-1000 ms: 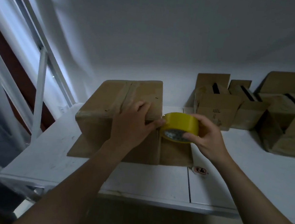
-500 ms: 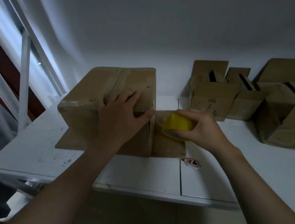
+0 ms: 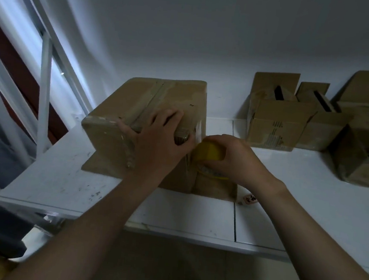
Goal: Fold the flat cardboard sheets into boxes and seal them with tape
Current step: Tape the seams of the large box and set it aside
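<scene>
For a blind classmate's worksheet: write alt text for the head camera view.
A person's left hand presses a cardboard box on a white table while the right hand grips a yellow tape roll at its right edge. More boxes stand farther right.

A brown cardboard box (image 3: 160, 98) stands on the white counter (image 3: 66, 174), its top flaps closed along a taped centre seam and its lower flaps splayed flat. The yellow tape roll (image 3: 209, 151), gripped by the right hand (image 3: 232, 159), sits against the box's near right corner, a clear strip stretched from it onto the box's right edge. Three more folded boxes (image 3: 277, 125) stand open-topped at the back right.
</scene>
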A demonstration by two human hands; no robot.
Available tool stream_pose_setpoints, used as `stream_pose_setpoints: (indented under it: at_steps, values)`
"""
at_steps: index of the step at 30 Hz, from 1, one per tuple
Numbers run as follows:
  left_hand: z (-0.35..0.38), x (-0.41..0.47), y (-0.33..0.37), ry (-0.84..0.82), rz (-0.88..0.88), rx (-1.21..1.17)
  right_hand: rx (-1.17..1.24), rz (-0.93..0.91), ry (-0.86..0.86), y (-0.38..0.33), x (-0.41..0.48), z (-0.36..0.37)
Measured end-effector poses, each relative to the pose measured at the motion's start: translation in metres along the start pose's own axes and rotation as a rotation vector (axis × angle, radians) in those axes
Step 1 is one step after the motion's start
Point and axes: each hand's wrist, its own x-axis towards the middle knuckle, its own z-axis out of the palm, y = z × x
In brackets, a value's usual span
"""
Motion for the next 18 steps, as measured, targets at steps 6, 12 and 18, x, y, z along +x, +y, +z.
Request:
stream_pose_setpoints:
  at_steps: [6, 12, 18]
  values:
    - [0.0, 0.008, -0.074, -0.065, 0.142, -0.171, 0.141, 0.014, -0.048, -0.028, -0.013, 0.013]
    - [-0.014, 0.004, -0.114, -0.083, 0.172, -0.32, 0.153, -0.044, -0.18, -0.056, -0.021, 0.036]
    - [-0.005, -0.014, -0.108, 0.116, 0.223, -0.125, 0.098, -0.018, -0.138, -0.069, -0.014, 0.059]
